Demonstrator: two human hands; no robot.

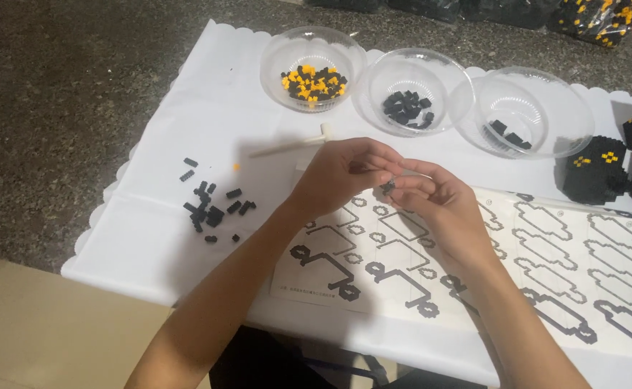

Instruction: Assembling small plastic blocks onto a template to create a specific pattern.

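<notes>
Nearest, the printed diagram sheet [546, 266] lies on the white cloth [150, 245] over the table [56, 108]; above it the left hand [341, 176] and right hand [438, 198] meet, each grip pinched shut on a tiny black block piece [387, 187] held between the fingertips; pressing squarely with the studs aligned would seat it best, I judge; left lies a loose pile of black bricks [211, 205]; farthest, three clear bowls [312, 68] hold yellow and black bricks.

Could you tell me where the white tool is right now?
The white tool lies on the white sheet, just beyond the left hand and below the bowl of yellow and black bricks.
</notes>
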